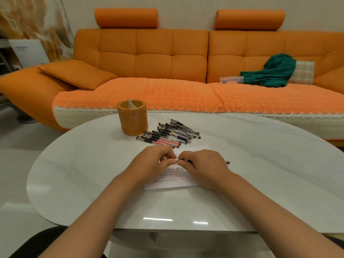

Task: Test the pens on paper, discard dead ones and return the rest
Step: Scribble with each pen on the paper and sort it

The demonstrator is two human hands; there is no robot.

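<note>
Orange cylindrical pen holder (132,118) stands upright near the far edge of the white oval table (260,164), left of centre; a divider shows inside its open top, and no contents are visible from this angle.

Left hand (154,161) is raised over the middle of the table, its fingertips drawn together and pinching the left end of a pen (186,160). Whether that end carries a cap cannot be told.

Loose pens (167,134), black and red, lie in a fanned pile on the table just right of the holder and beyond the hands, and the nearest ones reach the far edge of the paper (171,175). The paper lies flat at the table's centre, beneath both hands, and bears rows of small written marks.

The pen is held level above the paper, with its tail projecting past the right hand.

Right hand (202,164) grips the barrel with its fingers curled round it, close against the left hand's fingertips.

Behind the table stands an orange sofa (152,58). On its right seat lie a clear case (231,80), a green cloth (273,71) and a checked cushion (303,71).
</note>
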